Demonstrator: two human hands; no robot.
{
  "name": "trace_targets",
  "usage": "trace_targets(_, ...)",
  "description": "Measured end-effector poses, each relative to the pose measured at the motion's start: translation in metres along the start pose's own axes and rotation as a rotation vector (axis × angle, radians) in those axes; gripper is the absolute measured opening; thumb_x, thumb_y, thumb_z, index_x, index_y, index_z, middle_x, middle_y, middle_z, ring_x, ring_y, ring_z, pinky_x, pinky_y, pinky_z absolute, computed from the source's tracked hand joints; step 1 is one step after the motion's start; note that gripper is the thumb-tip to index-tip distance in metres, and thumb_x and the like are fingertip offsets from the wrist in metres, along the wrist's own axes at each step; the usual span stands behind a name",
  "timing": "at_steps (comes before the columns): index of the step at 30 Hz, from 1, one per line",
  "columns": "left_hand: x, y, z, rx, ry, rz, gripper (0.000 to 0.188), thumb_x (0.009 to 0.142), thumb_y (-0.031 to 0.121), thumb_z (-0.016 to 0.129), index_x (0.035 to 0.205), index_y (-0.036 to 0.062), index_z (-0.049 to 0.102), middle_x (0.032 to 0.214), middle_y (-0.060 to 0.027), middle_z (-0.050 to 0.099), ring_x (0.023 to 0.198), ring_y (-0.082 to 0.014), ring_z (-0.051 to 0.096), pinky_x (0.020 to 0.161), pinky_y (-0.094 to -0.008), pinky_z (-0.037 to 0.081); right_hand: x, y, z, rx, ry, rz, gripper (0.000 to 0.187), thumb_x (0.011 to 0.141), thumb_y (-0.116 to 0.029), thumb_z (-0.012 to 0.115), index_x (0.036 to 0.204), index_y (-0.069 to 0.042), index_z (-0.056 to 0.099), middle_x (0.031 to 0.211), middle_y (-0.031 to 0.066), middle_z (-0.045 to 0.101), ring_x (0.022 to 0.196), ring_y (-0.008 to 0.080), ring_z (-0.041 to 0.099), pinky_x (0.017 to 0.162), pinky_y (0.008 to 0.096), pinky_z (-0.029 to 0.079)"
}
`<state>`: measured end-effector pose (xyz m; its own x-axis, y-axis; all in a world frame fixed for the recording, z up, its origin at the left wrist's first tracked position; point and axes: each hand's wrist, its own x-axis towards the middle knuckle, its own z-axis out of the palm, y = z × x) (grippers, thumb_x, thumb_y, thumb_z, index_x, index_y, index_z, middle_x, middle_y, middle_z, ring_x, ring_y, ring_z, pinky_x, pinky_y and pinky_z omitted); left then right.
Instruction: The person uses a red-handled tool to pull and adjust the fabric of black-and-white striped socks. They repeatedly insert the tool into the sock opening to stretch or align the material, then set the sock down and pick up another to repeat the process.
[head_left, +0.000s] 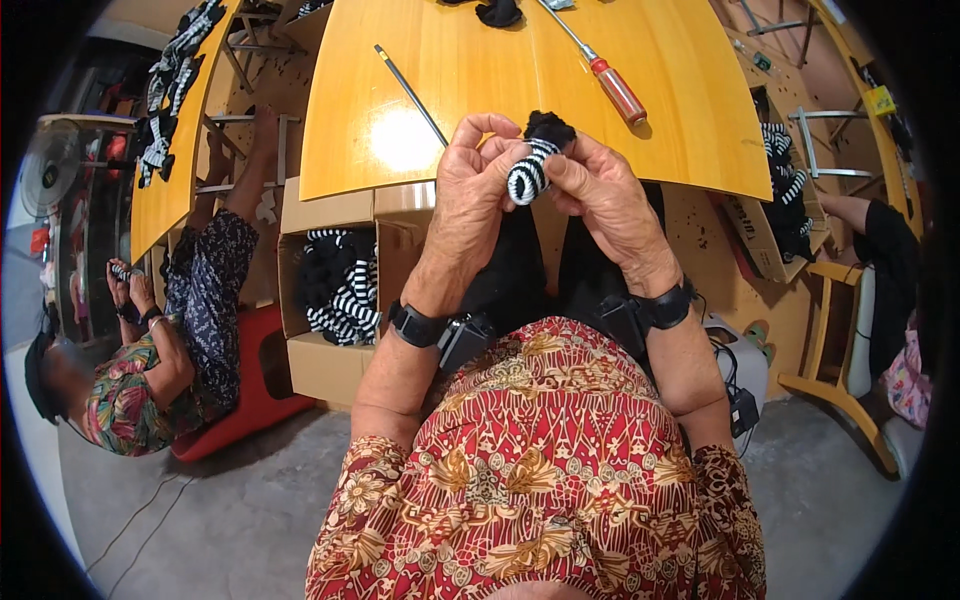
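Between my two hands, over the near edge of the table, is a black-and-white striped knit piece, rolled into a short tube with a dark bunched end pointing away from me. Whether it is a sock or a glove cannot be told. My left hand pinches its left side with thumb and fingers. On the other side, my right hand presses its thumb on the roll, fingers curled behind. A screwdriver with a red handle lies beyond my right hand. Past my left hand lies a thin dark rod.
Dark knit pieces lie at the table's far edge. A cardboard box of striped knits stands below left, another box at right. A person sits at left holding a striped piece; another person's leg shows at right.
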<state>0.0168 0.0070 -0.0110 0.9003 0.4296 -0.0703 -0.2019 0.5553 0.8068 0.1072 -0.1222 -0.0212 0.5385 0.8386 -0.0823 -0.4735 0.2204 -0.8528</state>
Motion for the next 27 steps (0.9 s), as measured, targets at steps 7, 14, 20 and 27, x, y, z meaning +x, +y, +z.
trace_targets(7, -0.003, -0.002, -0.007, 0.021, 0.004, -0.010, 0.026, 0.090, 0.009, 0.062, 0.113, 0.0037, 0.050, 0.086, -0.0019, 0.064, 0.074, -0.0056, 0.059, 0.066, -0.0181, 0.048, -0.003, 0.002, 0.002, -0.275, 0.249, -0.209, 0.008, 0.088, -0.011, 0.066, 0.089, -0.003, 0.065, 0.081, -0.0018, 0.063, 0.073, 0.0043, 0.054, 0.063, 0.0173, 0.043)
trace_targets(14, -0.006, 0.006, -0.003, 0.297, -0.005, 0.158, 0.027, 0.093, 0.011, 0.059, 0.117, 0.0030, 0.051, 0.086, 0.0003, 0.059, 0.080, -0.0055, 0.055, 0.075, -0.0196, 0.046, -0.010, -0.018, 0.015, -0.779, 0.231, -0.395, 0.012, 0.082, -0.012, 0.069, 0.092, -0.005, 0.065, 0.077, -0.0002, 0.061, 0.069, 0.0089, 0.055, 0.063, 0.0229, 0.045)
trace_targets(20, -0.006, 0.004, -0.005, 0.312, -0.041, 0.137, 0.027, 0.094, 0.010, 0.057, 0.119, 0.0023, 0.050, 0.089, -0.0003, 0.059, 0.081, -0.0052, 0.055, 0.074, -0.0187, 0.046, -0.011, -0.015, 0.017, -0.681, 0.237, -0.308, 0.014, 0.083, -0.012, 0.069, 0.094, -0.005, 0.065, 0.079, -0.0003, 0.062, 0.072, 0.0085, 0.057, 0.064, 0.0228, 0.045)
trace_targets(27, -0.004, 0.001, -0.004, 0.341, -0.037, 0.145, 0.028, 0.093, 0.008, 0.057, 0.120, 0.0018, 0.049, 0.088, 0.0000, 0.059, 0.081, -0.0050, 0.055, 0.073, -0.0183, 0.046, -0.014, -0.017, 0.018, -0.791, 0.268, -0.278, 0.015, 0.082, -0.012, 0.070, 0.095, -0.006, 0.066, 0.082, -0.0001, 0.064, 0.073, 0.0084, 0.057, 0.065, 0.0229, 0.047)
